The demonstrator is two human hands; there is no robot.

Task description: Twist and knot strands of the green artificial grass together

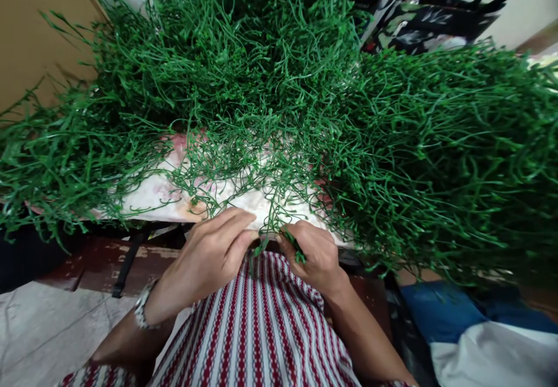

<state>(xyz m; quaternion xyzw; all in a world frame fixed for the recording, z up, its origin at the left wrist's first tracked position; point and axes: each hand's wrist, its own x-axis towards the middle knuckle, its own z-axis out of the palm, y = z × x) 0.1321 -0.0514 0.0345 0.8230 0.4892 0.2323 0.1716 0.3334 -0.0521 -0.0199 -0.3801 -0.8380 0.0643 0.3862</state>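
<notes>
Thin, curly green stems with small branching tips, which look like plastic plant stems [272, 204], lie loose on a pale, pink-patterned cloth [148, 195] before me. My right hand [311, 253] is curled closed at the table's near edge, with a few green stems between its thumb and fingers. My left hand [218, 250] is just to the left, fingers stretched forward and thumb slightly apart from them. Its fingertips are close to a stem hanging over the edge between both hands; whether they touch it is unclear.
Large heaps of green stems rise at the back [244, 44], on the right [457, 160] and on the left [74, 154]. A dark bag with handles [440, 21] stands behind the right heap. A brown board [47, 32] is at the far left.
</notes>
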